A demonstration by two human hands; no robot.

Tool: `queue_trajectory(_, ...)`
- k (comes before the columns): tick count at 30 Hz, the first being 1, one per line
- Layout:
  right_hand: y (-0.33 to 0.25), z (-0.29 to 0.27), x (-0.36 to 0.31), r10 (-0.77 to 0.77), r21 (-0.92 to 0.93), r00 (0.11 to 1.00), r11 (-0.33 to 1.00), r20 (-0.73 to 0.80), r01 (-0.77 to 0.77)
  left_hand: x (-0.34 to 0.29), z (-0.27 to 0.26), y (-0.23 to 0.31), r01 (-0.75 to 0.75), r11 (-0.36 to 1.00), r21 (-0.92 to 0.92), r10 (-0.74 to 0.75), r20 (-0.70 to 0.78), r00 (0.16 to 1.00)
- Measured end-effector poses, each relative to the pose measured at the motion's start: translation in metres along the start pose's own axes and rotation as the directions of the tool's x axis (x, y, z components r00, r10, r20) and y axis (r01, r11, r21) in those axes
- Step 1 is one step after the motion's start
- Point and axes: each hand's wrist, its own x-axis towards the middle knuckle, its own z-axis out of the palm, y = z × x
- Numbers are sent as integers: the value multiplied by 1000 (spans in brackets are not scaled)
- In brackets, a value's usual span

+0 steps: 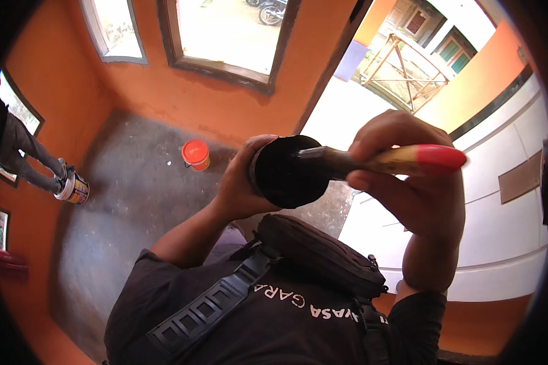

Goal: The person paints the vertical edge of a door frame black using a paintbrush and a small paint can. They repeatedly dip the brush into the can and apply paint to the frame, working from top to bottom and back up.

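My left hand (238,182) is wrapped round the side of a round container (281,179) with a black inside, held up in front of my chest. Between the thumb and fingers of my right hand (429,204) is a paintbrush (433,157) with a red and yellow handle. The brush lies nearly level, its metal collar and bristle end over the container's mouth. How far the bristles dip in, and what the container holds, I cannot tell in the dark.
A bucket with a red lid (195,152) stands on the grey floor (128,225). At left another person (24,146) stands on a paint bucket (76,190). Orange walls (225,103), a dark-framed window (265,80) and white panels (420,234) surround me. A black bag (316,249) hangs on my chest.
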Motion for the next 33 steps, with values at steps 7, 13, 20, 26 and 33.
queue_trajectory(7, 16, 20, 33, 14, -245, 951, 967, 308, 65, -6, 2, -8, 33, 998, -52, -35, -39, 999)
queue_trajectory(13, 27, 22, 39, 29, -246, 945, 968, 327, 56, -5, 0, -13, 53, 997, -48, -54, -40, 998)
queue_trajectory(20, 37, 22, 41, 8, -223, 944, 972, 330, 70, 1, 0, -12, 58, 998, -6, -58, -32, 998)
queue_trajectory(26, 36, 15, 45, 51, -212, 945, 977, 323, 19, 5, 4, -16, 36, 999, -40, -38, -51, 998)
queue_trajectory(33, 57, 9, 39, -15, -29, 974, 999, 225, 23, 12, 3, -15, 16, 999, 41, -14, -39, 999)
